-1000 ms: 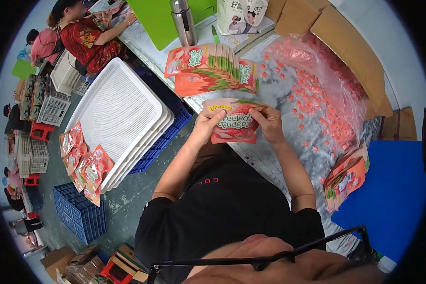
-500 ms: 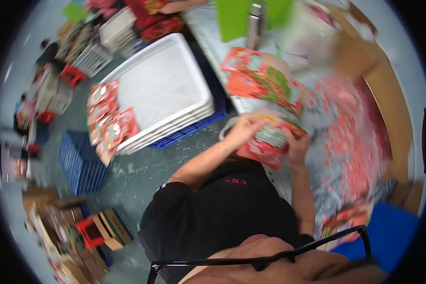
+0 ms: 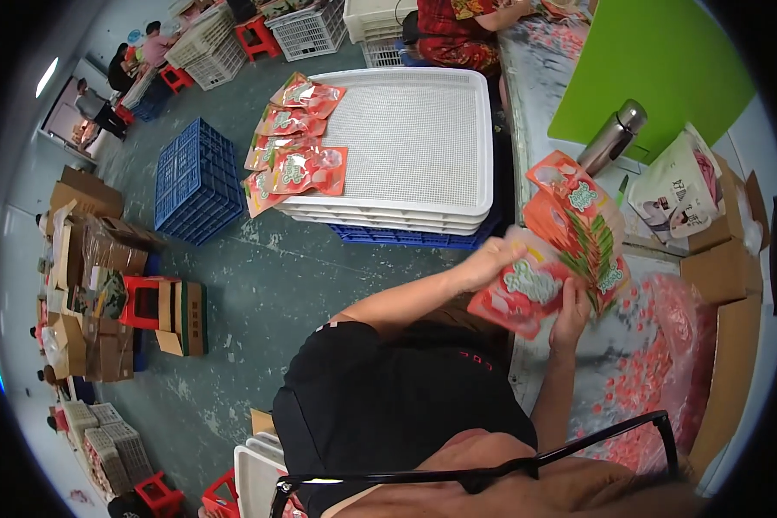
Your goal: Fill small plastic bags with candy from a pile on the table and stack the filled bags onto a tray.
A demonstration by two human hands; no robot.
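Held pouch (image 3: 520, 298): it is lying at the clock's centre, and all hours are being read from there
Left hand (image 3: 490, 262): is gripping the pouch's 10 o'clock edge between thumb and fingers
Right hand (image 3: 571, 315): is gripping its 4 o'clock edge
Slip risk: the pouch could be twisting loose if 1 hand is easing, since both are pinching only edges
Fanned pile (image 3: 577, 226): lying just beside, between 1 and 2 o'clock, it could be sliding apart if the right hand is brushing it
Tray pouches (image 3: 306, 173): at 10 o'clock some are overhanging the rim of the top white tray (image 3: 406, 138); a bump could be sending them to the floor (image 3: 276, 281)
Steel flask (image 3: 611, 140): standing at 1 o'clock near the pile, it could be toppling if something is shoving it
Pouch count: 1 is being held, at least 5 are showing on the tray, and the pile is overlapping too closely for counting
Other counts: 1 flask and 1 green board (image 3: 656, 69) are standing at 1 o'clock, 1 white bag (image 3: 680, 186) is sitting at 2, at least 3 white trays are sitting stacked at 11, and red pieces (image 3: 623, 380), too many for counting, are lying at 4
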